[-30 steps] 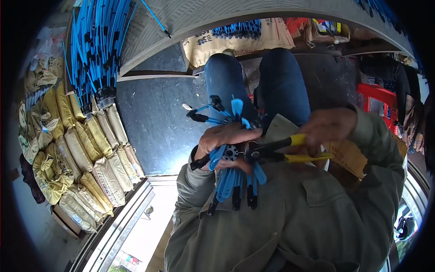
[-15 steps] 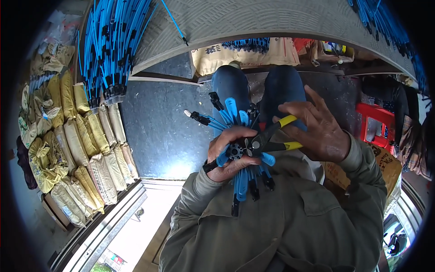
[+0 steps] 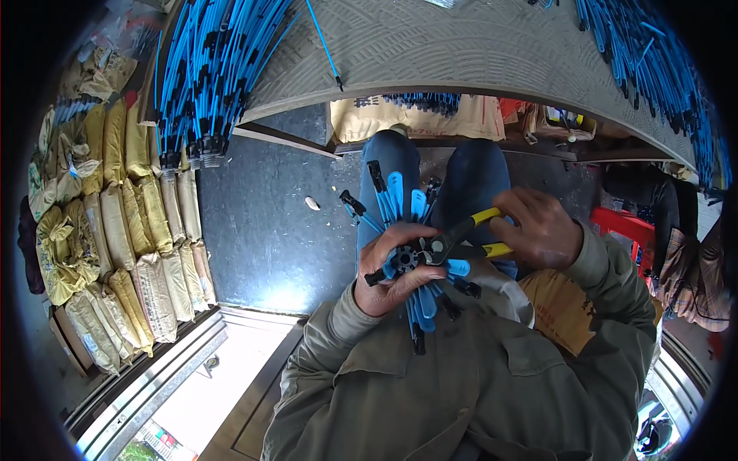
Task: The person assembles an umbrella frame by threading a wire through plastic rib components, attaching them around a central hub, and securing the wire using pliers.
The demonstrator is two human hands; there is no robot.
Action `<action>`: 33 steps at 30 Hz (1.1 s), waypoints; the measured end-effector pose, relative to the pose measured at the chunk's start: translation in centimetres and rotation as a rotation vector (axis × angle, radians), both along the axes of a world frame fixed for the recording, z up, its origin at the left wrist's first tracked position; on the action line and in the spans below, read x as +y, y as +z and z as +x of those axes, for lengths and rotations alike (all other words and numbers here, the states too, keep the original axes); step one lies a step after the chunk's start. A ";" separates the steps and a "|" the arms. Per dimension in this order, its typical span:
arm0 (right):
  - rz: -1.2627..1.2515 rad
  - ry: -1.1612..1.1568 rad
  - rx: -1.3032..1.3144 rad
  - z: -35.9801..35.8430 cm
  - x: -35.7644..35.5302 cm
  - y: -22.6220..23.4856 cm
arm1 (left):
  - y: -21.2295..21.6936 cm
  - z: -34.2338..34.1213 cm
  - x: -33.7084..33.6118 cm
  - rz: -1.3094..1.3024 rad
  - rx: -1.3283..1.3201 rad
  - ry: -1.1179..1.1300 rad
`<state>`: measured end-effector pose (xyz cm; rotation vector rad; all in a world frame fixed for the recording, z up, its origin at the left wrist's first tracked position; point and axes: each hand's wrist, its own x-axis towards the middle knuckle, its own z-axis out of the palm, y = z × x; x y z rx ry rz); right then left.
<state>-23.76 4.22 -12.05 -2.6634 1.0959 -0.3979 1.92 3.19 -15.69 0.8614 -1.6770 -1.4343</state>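
My left hand (image 3: 372, 296) is wrapped around a black hub (image 3: 405, 260) with round holes, held in front of my lap. Blue rods and flat blue paddle-shaped pieces fan out from it, several ending in black clips (image 3: 377, 175). In my right hand (image 3: 547, 230) are pliers (image 3: 460, 230) with black necks and yellow handle grips. The fingers curl at the handles, which stand apart. Their jaws meet the right side of the hub, close to my left thumb and forefinger. Whether the jaws grip a part is too small to tell.
A grey textured table (image 3: 430, 54) curves across the top, with bundles of blue rods with black ends (image 3: 204, 84) at left and more rods (image 3: 653, 61) at right. Stacked yellowish sacks (image 3: 123, 223) stand at far left. A red stool (image 3: 621, 224) and a cardboard box (image 3: 557, 311) are at right.
My right hand's fingers, spread before, have curled in on the pliers' handles. The jaws stay at the hub. My left hand keeps its hold, and the whole view has shifted slightly.
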 end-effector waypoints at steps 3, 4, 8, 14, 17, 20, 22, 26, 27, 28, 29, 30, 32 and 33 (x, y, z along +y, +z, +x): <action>-0.036 0.006 0.020 0.0 -0.2 -0.4 | 0.2 0.0 -0.3 0.052 0.020 -0.011; -0.072 -0.005 0.027 0.0 -0.1 -0.6 | 0.3 -0.1 -0.4 0.079 0.028 -0.021; -0.098 -0.016 0.061 -0.3 0.2 -0.4 | 0.3 -0.1 -1.1 0.065 0.041 -0.058; -0.027 -0.001 0.072 -0.3 0.1 1.6 | -0.4 0.3 -0.8 0.052 0.094 -0.091; 0.880 0.065 -0.255 -1.0 -1.7 3.1 | -0.2 0.6 -1.0 0.135 0.138 -0.118; 0.948 0.118 -0.151 -1.4 -2.4 4.7 | -0.4 1.2 -1.4 0.008 0.136 -0.324; 0.973 0.144 -0.099 -1.3 -3.2 5.5 | -0.2 1.1 -1.7 0.021 0.122 -0.336; 0.911 0.161 0.026 -1.2 -3.7 6.3 | 0.0 0.5 -1.5 0.038 0.075 -0.358; 0.915 0.152 0.040 -1.2 -3.7 6.2 | 0.0 0.4 -1.5 0.033 0.050 -0.357; 0.918 0.144 0.055 -1.1 -3.7 6.1 | 0.1 0.3 -1.5 0.028 0.025 -0.354; 0.919 0.140 0.071 -1.0 -3.8 5.9 | -0.1 0.2 -1.5 0.025 0.024 -0.350; 0.915 0.146 0.075 -0.9 -3.6 5.6 | -0.4 0.1 -1.3 0.100 0.071 -0.307; 0.781 0.065 -0.019 -0.7 -2.2 4.6 | -1.0 0.1 -1.0 0.228 0.167 -0.205; 0.705 0.045 -0.069 -0.6 -1.9 3.9 | -1.1 0.0 -1.1 0.202 0.161 -0.176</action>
